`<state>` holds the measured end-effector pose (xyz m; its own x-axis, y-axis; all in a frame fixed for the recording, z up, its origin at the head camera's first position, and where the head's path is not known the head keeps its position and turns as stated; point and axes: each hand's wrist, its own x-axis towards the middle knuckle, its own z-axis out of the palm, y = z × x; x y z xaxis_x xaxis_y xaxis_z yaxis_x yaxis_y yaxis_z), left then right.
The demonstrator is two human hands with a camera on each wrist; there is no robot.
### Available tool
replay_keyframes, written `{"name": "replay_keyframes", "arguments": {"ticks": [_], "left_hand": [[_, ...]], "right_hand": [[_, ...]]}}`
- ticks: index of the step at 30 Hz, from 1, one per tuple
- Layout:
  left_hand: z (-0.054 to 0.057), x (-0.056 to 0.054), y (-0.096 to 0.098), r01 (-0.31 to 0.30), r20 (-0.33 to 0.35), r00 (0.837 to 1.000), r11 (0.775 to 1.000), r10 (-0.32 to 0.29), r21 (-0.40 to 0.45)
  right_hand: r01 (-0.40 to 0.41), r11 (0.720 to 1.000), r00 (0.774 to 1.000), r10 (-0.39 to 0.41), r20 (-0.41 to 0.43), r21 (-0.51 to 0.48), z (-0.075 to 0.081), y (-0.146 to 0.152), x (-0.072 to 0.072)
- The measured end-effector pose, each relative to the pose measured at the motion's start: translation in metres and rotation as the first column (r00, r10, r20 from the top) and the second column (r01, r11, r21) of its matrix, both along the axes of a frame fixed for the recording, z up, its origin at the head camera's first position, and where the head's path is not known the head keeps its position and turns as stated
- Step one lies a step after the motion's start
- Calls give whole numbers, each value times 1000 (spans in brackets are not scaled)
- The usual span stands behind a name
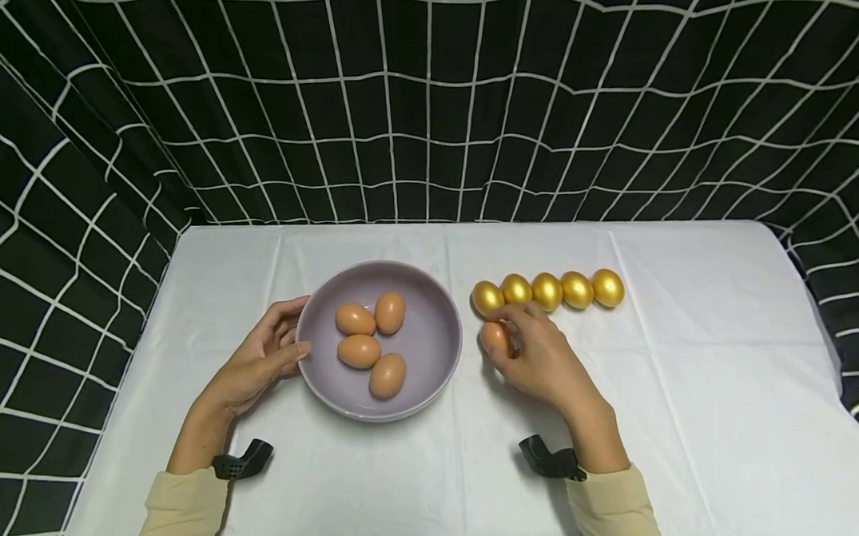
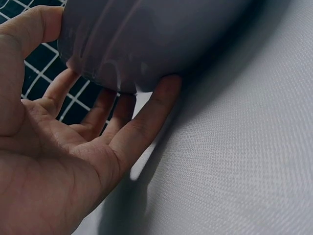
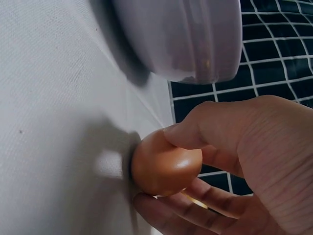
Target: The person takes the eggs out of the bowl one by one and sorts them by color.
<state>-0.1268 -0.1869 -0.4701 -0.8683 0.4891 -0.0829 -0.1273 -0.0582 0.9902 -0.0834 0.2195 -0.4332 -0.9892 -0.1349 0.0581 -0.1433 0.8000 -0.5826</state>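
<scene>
A mauve bowl [image 1: 434, 332] stands upright on the table with several brown eggs [image 1: 387, 376] lying inside. My left hand [image 1: 260, 360] holds the bowl at its left side, thumb at the rim and fingers against the outer wall, as the left wrist view also shows. To the right of the bowl, my right hand [image 1: 544, 357] grips another brown egg [image 3: 164, 164] between thumb and fingers. This egg is at or just above the cloth; I cannot tell if it touches. Just beyond the right hand's fingers lies a row of several golden eggs [image 1: 576, 290].
A white cloth [image 1: 713, 376] with creases covers the table. Black curtains with a white grid [image 1: 436, 108] hang behind the table and at both sides. A black camera mount [image 1: 244, 460] is worn on the left wrist, and another black mount [image 1: 551, 459] on the right.
</scene>
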Motion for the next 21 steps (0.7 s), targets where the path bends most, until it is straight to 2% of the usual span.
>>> {"name": "replay_keyframes", "arguments": {"ticks": [12, 21], "left_hand": [[1, -1, 1, -5, 5, 1000, 1000, 5, -8], [0, -1, 0, -6, 11, 1000, 1000, 6, -15]], "right_hand": [[-7, 1000, 1000, 7, 12, -4, 5, 0, 2], [18, 1000, 999, -18, 44, 16, 10, -1, 2]]}}
